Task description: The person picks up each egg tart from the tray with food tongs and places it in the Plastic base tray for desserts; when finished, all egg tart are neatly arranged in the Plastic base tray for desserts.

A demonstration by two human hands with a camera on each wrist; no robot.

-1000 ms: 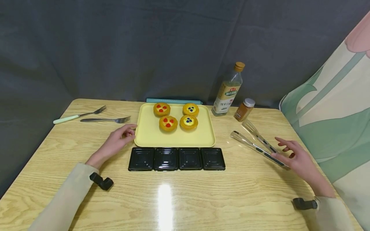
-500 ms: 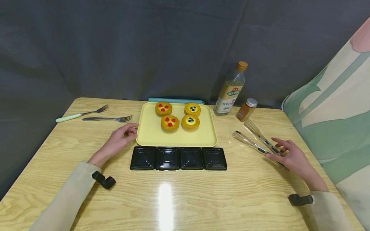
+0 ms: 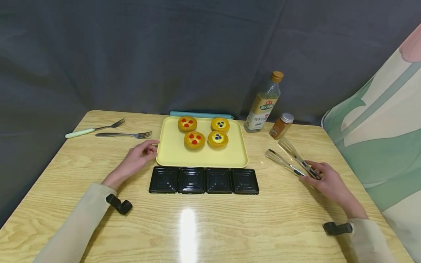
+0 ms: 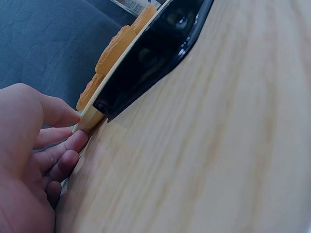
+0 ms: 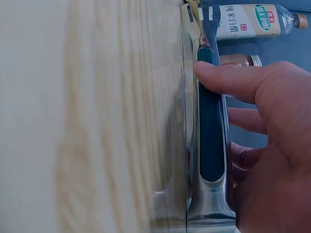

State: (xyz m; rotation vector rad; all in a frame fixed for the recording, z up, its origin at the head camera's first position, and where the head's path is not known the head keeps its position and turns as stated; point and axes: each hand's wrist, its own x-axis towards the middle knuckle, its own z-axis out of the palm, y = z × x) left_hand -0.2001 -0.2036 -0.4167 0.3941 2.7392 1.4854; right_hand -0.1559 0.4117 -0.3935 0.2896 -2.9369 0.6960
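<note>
My left hand (image 3: 137, 157) is at the left rim of a pale yellow tray (image 3: 171, 157), thumb and fingers bent at its edge. On the tray sit tarts with red pieces (image 3: 194, 140) and tarts with dark blue berries (image 3: 218, 139), two of each. My right hand (image 3: 330, 182) grips metal tongs (image 3: 282, 160), their arms spread apart. In the right wrist view the thumb presses the dark teal handle grip (image 5: 211, 131), and the fingers are at the far side, partly hidden. The tongs' slotted end (image 3: 287, 148) points toward the back of the table.
Black square plastic trays (image 3: 192, 180) line the yellow tray's front edge. A glass bottle (image 3: 261, 109) and small brown jar (image 3: 281, 126) stand at the back right. Two forks lie left: one with a green handle (image 3: 80, 133), one all metal (image 3: 123, 135). Behind the tray is a teal strip (image 3: 202, 115).
My right hand has moved left and down onto the tongs, and its fingers have come round their handles. The left hand stays at the tray's rim. The view has shifted slightly.
</note>
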